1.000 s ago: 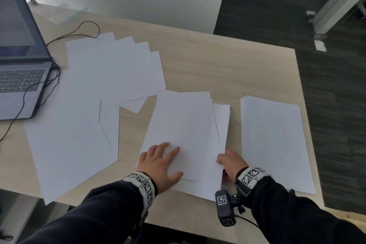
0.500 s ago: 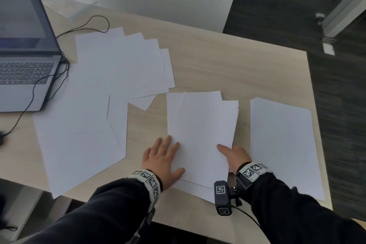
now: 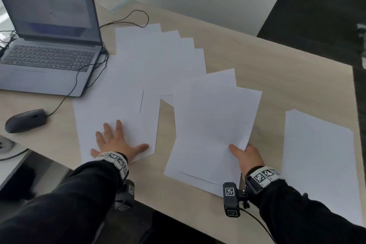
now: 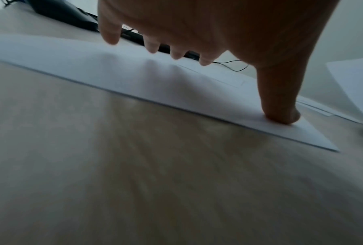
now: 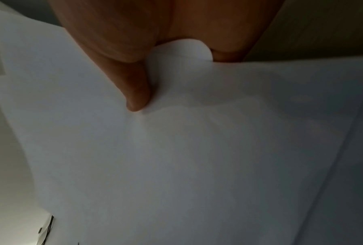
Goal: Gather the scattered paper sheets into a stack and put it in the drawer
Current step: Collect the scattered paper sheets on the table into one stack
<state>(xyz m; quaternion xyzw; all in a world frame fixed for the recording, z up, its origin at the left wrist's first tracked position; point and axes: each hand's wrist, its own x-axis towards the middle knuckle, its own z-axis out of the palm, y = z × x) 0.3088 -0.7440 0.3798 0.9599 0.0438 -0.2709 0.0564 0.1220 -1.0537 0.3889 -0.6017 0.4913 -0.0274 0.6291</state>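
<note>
Head view | left hand (image 3: 116,142) flat, fingers spread, pressing loose sheets (image 3: 111,113) | right hand (image 3: 246,156) pinching sheaf (image 3: 215,125) corner, fingers underneath, probably curled | desk (image 3: 277,77)

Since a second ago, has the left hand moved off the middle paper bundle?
Yes. The left hand shifted left, toward the grey laptop, onto the scattered white sheets.

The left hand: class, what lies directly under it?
The left hand presses flat, fingers spread, on a white sheet at the near end of the scattered sheets. The desk shows beside it. Whether more sheets lie beneath is hidden.
</note>
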